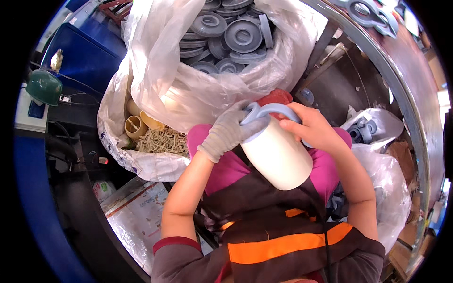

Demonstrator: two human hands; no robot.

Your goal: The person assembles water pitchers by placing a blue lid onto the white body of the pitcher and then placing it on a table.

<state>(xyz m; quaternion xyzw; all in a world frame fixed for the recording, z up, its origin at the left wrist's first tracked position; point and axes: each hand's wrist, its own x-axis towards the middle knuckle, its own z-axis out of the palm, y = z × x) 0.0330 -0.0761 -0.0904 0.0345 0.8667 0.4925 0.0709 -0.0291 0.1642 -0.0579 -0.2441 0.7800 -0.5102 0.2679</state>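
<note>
A cream plastic jug [278, 158] lies tilted over my lap, its base toward me and its blue-grey top with a curved loop [279, 109] pointing away. My left hand [231, 129], in a pale grey knitted glove, is closed round the left side of the blue-grey top. My bare right hand [311, 127] grips the other side, its fingers bent over the loop and the upper wall of the jug. Part of the top is hidden under my fingers. Just beyond it sits a red crumpled thing [276, 96].
Ahead stands a clear plastic bag [160, 61] full of grey round lids [243, 35]. A white woven sack [118, 146] at left holds cream cups and small scraps. At right, a bag has blue-grey parts [363, 130], below a metal-edged table [377, 52]. Blue bins [78, 52] stand far left.
</note>
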